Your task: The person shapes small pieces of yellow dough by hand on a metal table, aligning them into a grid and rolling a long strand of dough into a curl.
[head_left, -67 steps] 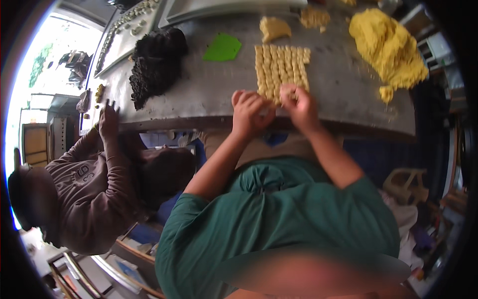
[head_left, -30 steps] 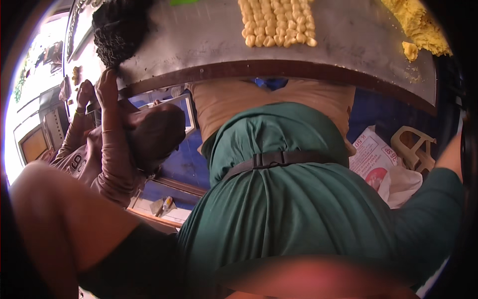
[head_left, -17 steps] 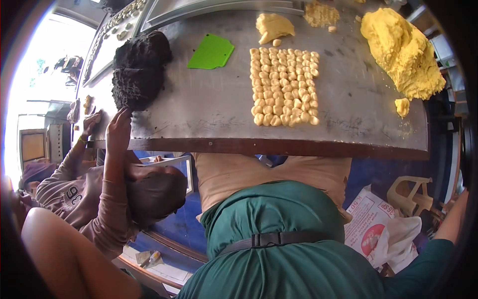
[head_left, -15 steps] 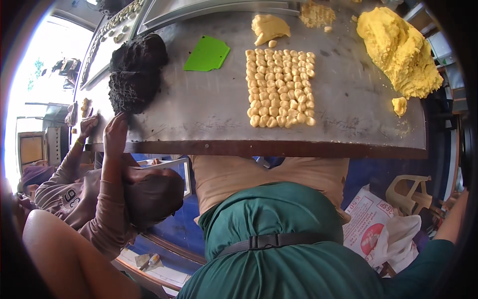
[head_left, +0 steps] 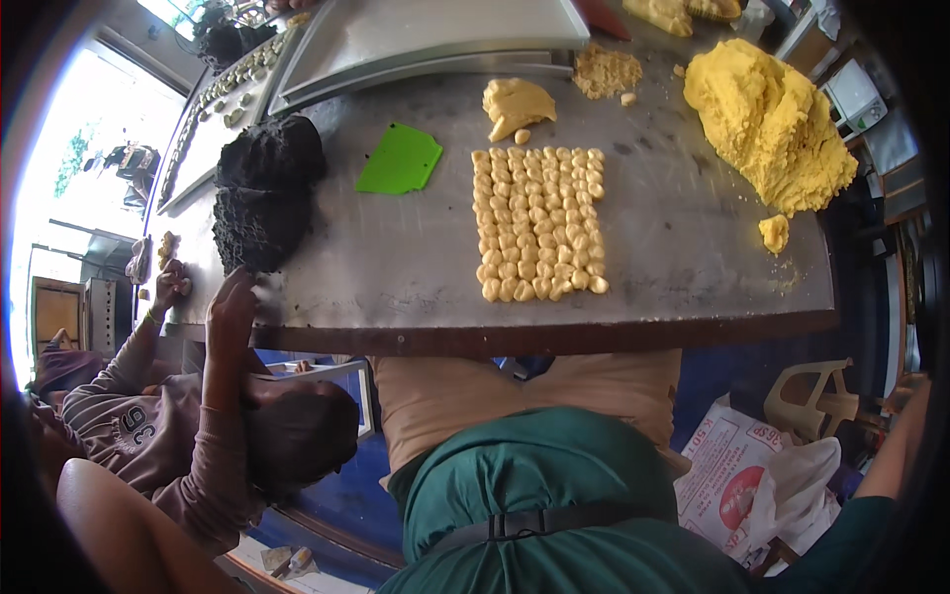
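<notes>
arms splay to both sides; hands out of frame, can't tell if wide, narrow or holding. ahead of green shirt: table edge, then dough-ball grid, well apart from both arms. beyond grid: single ball, pale dough lump.

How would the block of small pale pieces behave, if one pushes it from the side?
The block of pale pieces probably would not move as one rigid slab, because seams show throughout. Packed closely, the pieces might press together rather than roll. Their uneven, rounded shapes suggest something soft that may dent.
</notes>
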